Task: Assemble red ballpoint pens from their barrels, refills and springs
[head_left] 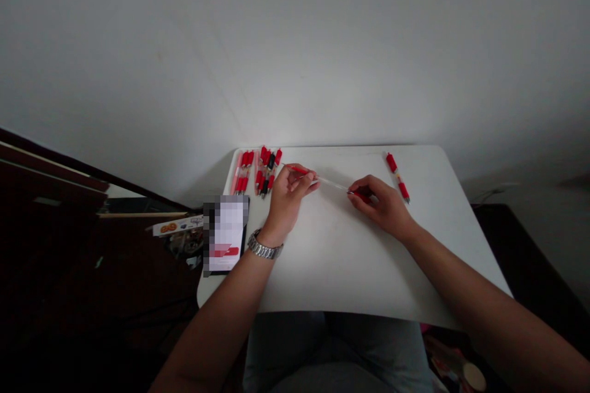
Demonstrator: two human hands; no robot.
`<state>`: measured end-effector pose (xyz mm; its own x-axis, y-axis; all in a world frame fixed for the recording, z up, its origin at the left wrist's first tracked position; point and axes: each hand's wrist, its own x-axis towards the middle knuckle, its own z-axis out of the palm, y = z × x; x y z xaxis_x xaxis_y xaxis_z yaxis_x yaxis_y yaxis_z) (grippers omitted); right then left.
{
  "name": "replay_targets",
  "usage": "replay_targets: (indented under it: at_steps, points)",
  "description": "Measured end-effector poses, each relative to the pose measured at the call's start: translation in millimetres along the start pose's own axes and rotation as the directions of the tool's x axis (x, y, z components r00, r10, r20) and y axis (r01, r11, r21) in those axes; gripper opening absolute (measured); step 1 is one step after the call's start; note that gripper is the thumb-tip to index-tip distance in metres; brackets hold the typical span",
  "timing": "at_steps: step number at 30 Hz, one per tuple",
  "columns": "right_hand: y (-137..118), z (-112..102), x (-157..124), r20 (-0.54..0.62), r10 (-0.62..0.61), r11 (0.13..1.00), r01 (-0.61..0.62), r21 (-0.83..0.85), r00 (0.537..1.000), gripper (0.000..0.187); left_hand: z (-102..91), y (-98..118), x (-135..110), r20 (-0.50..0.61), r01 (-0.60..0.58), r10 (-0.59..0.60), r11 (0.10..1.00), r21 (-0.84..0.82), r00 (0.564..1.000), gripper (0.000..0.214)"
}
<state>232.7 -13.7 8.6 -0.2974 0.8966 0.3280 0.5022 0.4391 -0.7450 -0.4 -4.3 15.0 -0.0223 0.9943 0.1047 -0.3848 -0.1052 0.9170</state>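
Above the far half of the tabletop (332, 264), our left hand (293, 189), fingers curled inward, pinches a slim pen refill (332, 183); our right hand (380, 201), similarly bent, pinches a red pen part (361, 197).

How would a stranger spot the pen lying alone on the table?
Find the white table against the wall. On its far right part, just beyond the right hand, a mostly red pen lies at a slant. It lies alone, while the other pens on the table cluster near the far left corner.
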Motion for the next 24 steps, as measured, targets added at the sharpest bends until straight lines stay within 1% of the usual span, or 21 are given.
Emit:
replay_targets:
  at_steps: [6, 13, 19, 24]
  points:
    - [1.3, 0.0, -0.5, -0.007, -0.007, 1.000, 0.007, -0.014, 1.000, 0.018, -0.1, 0.8, -0.5, 0.014, 0.044, -0.044, 0.999, 0.028, 0.999, 0.025]
    - [0.6, -0.1, -0.4, -0.005, -0.011, 1.000, 0.011, -0.017, 1.000, 0.015, 0.8, 1.5, -2.0, 0.063, 0.097, -0.098, 0.995, 0.030, 0.993, 0.026]
    - [-0.6, 0.0, 0.5, -0.014, -0.004, 1.000, 0.003, -0.006, 1.000, 0.017, 0.3, 2.2, -2.1, 0.075, 0.094, -0.096, 0.995, 0.038, 0.992, 0.024]
    - [0.4, 0.0, 0.0, -0.023, -0.016, 1.000, 0.016, 0.000, 1.000, 0.016, 0.9, 4.7, -1.5, 0.042, 0.072, -0.072, 0.997, 0.013, 0.997, 0.023]
